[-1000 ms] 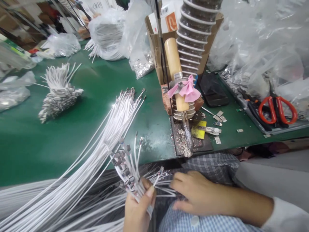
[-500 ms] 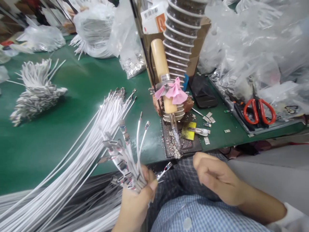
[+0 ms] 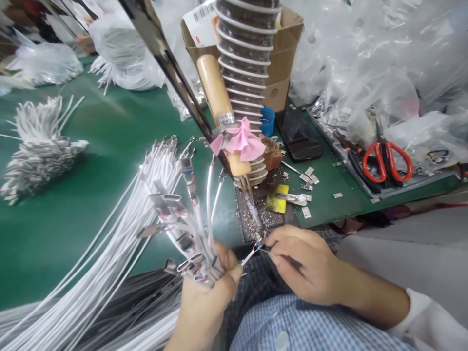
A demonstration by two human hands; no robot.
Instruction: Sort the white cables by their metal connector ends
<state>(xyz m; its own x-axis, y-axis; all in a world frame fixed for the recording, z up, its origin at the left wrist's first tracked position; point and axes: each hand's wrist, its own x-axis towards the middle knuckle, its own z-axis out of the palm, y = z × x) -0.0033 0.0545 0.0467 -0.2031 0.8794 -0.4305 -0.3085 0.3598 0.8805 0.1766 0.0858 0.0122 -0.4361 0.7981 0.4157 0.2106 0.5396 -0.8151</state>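
My left hand (image 3: 206, 302) is closed round a fanned bunch of white cables with metal connector ends (image 3: 183, 214), held at the table's near edge. One cable's connector tip (image 3: 253, 248) sticks out to the right of that bunch. My right hand (image 3: 303, 268) pinches at that tip with thumb and forefinger, right under the tip of the soldering iron (image 3: 252, 209). The iron has a wooden handle (image 3: 215, 97) with a pink rag (image 3: 241, 141) tied round it and rests tilted in a coil stand.
A long sheaf of white cables (image 3: 109, 263) lies across the green table (image 3: 91, 146). A bundle of finished cables (image 3: 36, 146) sits far left. Red-handled scissors (image 3: 387, 161), a dark phone (image 3: 298, 134), a cardboard box (image 3: 281, 63) and plastic bags crowd the right and back.
My right hand has come up from my lap to the protruding connector and pinched it at the iron's tip. My left hand has raised the cable bunch slightly.
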